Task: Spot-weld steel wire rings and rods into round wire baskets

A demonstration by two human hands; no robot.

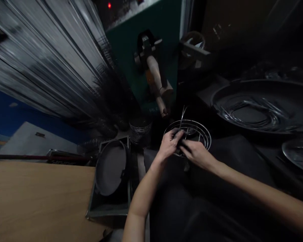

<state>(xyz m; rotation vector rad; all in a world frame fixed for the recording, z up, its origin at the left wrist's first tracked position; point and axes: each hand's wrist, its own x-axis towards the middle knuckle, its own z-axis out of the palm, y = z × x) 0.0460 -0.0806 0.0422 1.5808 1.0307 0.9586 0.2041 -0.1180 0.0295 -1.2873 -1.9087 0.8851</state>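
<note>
A round wire rack (209, 134) with concentric metal rings is held low in front of the machine. My left hand (169, 143) is closed at its near left side, thumb and fingers pinched together. Several thin metal wires (183, 113) rise out of that grip, fanning slightly at the top. My right hand (197, 153) is closed against the near part of the rack, its fingertips meeting the left hand's. Dark smudges or finger covers show on the fingertips. What lies between the fingers is mostly hidden and blurred.
A green machine (126, 43) with metal electrode arms (155, 72) stands just ahead. Stacked wire rings (140, 131) are left of the rack. A dark round pan (111, 168) sits in a metal frame. At right, a wide tray (217, 97) holds loose wire pieces (262, 111). A wooden board (40, 201) lies at left.
</note>
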